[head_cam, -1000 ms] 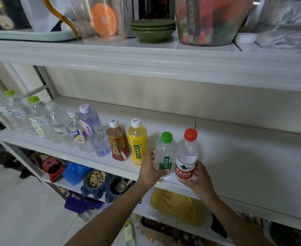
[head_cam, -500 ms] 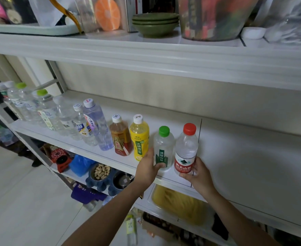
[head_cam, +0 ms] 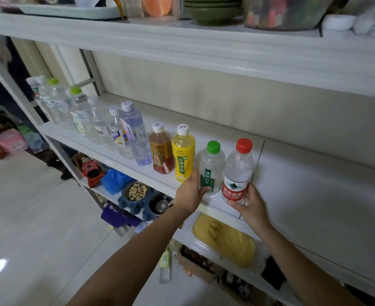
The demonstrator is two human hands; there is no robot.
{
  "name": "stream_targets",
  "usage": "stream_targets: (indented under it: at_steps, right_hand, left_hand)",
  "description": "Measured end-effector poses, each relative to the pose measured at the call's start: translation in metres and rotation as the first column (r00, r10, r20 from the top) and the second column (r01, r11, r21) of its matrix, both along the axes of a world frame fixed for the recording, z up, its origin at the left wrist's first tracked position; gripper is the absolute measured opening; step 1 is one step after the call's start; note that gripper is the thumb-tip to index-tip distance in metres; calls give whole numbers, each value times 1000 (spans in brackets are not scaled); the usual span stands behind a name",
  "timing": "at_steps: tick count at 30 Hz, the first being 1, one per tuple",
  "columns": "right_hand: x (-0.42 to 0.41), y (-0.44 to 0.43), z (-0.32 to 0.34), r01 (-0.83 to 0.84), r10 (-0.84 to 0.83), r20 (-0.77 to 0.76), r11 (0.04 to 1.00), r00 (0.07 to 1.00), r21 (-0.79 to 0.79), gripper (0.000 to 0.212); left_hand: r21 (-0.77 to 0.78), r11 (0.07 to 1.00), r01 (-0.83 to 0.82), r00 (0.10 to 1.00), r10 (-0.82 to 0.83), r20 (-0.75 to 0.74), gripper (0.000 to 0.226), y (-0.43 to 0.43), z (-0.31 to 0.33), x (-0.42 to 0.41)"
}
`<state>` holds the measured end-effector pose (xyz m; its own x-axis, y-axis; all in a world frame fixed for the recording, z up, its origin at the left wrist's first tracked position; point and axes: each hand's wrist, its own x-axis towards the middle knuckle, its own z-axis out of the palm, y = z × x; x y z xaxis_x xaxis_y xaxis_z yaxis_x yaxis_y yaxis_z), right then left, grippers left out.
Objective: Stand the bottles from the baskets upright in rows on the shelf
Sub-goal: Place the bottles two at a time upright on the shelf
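Hands first: your left hand (head_cam: 190, 193) has its fingers curled round the lower body of the green-capped bottle (head_cam: 212, 166), one fingertip showing on the green label. Your right hand (head_cam: 249, 206) grips the red-capped water bottle (head_cam: 237, 171) low down, at its base and red label. Take the yellow pear-drink bottle (head_cam: 183, 155) as your marker. The green-capped bottle stands just beside it on its right, and the red-capped one stands next beyond that, close to the green-capped bottle, though whether those two touch cannot be told. Both are upright on the shelf (head_cam: 314, 195), caps up and long axes vertical, near the front edge like the yellow bottle. On the yellow bottle's other side, the amber tea bottle (head_cam: 161, 153) and the clear water bottles (head_cam: 98, 122) make up the row to the left. Each gripped bottle lies straight ahead of its own hand, so neither arm needs to cross. The placing looks almost done; your next move is probably to let go, and it turns on each base sitting flat before your fingers open. Bare shelf lies further right of the yellow bottle for more, and the baskets are not in view.
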<state>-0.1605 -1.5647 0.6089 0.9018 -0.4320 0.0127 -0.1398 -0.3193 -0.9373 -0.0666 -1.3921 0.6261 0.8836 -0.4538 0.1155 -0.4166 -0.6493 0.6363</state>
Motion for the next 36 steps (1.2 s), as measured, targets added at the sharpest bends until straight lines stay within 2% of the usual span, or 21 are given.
stream_targets:
  at_steps: [2,4,7,9,11,13,16,18,20,23,27,31,36]
  right_hand:
    - [-4,0,-1,-8,8,5,998,1000,-54,74]
    - [-17,0,-7,42,-41,14,989,999,-144,85]
    - [-51,6,-18,87,-86,15,942,996,-325,93]
    - [-73,14,-28,49,-38,33,858,999,-511,98]
    - [-91,33,-39,-29,59,20,732,998,-681,100]
    - [-103,60,-48,-158,141,-88,635,986,-756,97]
    - [-102,116,-57,-362,267,-257,508,929,-781,95]
    - [-91,161,-56,-426,365,-279,427,888,-798,94]
    - [-76,213,-50,-479,448,-297,378,843,-792,96]
    - [-61,291,-34,-519,562,-284,316,777,-794,101]
    - [-44,378,-18,-539,690,-267,209,672,-816,104]
    - [-30,439,-9,-545,768,-246,157,592,-824,101]
    - [7,494,-6,-565,826,-253,93,504,-820,98]
  left_hand:
    - [22,999,-24,999,24,26,79,6,0,-10]
    - [30,999,-37,995,34,90,70,22,-4,-25]
    - [105,993,-51,980,30,198,66,62,-18,-45]
    - [203,976,-77,971,27,236,71,95,-28,-55]
    - [328,934,-138,971,63,230,79,133,-38,-68]
    - [456,863,-219,968,133,214,88,174,-45,-86]
    - [531,782,-327,945,274,179,99,236,-53,-124]
    - [544,737,-402,914,359,189,105,279,-57,-151]
    - [554,677,-484,869,445,216,100,322,-58,-175]
    - [571,561,-599,775,586,237,85,377,-49,-206]
    - [550,431,-715,638,725,261,83,433,-36,-234]
    - [525,332,-784,526,805,276,86,474,-34,-249]
    - [537,275,-797,438,876,203,90,514,-40,-236]
